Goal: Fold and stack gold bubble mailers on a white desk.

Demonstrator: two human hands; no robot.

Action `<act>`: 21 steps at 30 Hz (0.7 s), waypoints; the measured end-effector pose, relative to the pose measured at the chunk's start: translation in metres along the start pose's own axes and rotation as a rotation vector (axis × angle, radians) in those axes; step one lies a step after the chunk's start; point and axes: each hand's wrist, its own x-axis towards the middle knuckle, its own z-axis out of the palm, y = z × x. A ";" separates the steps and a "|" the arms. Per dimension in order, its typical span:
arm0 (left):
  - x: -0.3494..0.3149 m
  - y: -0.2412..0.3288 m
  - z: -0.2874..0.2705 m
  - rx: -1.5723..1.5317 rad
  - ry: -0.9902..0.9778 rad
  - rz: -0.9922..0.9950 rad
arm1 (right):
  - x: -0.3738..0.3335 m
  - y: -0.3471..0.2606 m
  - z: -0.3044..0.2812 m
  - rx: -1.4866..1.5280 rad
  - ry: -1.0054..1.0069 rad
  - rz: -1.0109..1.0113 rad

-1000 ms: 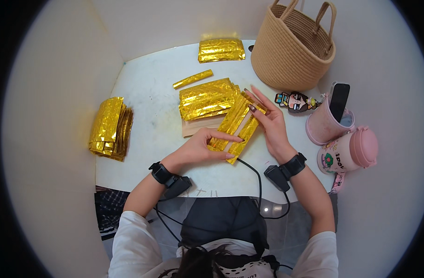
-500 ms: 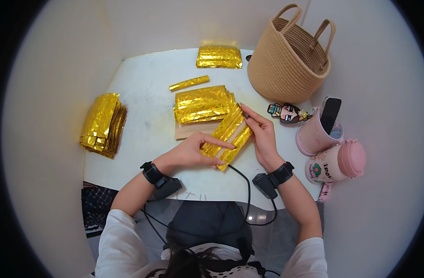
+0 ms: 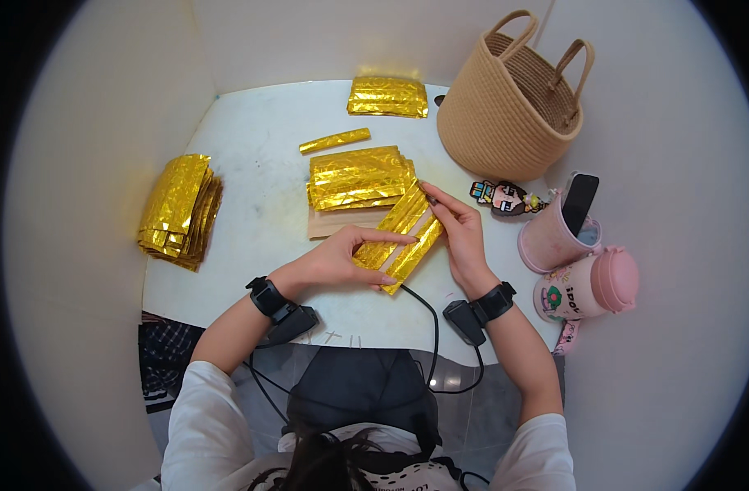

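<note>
A gold foil paper sheet point(image 3: 419, 250), its two long sides folded inward so a pale strip shows between them, is held slantwise between my hands. My left hand point(image 3: 341, 258) pinches its near end, thumb by the lower corner and index finger stretched across the folded face. At the far right edge, my right hand point(image 3: 463, 237) grips the sheet with thumb and fingers. Just beyond lies a stack of gold foil sheets point(image 3: 356, 176) on a brown paper piece point(image 3: 329, 224). A narrow folded gold strip point(image 3: 335, 141) rests behind that stack.
More gold foil stacks lie at the left point(image 3: 178, 209) and back point(image 3: 387, 97) of the white table point(image 3: 251, 172). To the right stand a woven basket point(image 3: 501, 114), a character charm point(image 3: 505, 198), a pink cup point(image 3: 546, 237) holding a phone point(image 3: 581, 202), and a pink-lidded bottle point(image 3: 583, 286).
My left index finger has slid a little farther up the folded sheet. Both hands keep hold of it, and the whole view has shifted slightly.
</note>
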 end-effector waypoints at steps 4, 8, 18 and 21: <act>0.002 -0.008 -0.002 0.074 -0.011 0.056 | 0.001 -0.003 0.001 -0.040 -0.040 0.003; 0.001 -0.009 -0.002 0.114 -0.001 0.113 | 0.001 -0.004 0.003 -0.108 -0.103 -0.035; -0.001 0.000 0.000 0.090 0.005 0.073 | 0.000 -0.006 -0.003 -0.026 -0.188 0.144; -0.001 -0.004 -0.001 0.088 0.006 0.050 | 0.000 -0.007 -0.001 -0.054 -0.198 0.131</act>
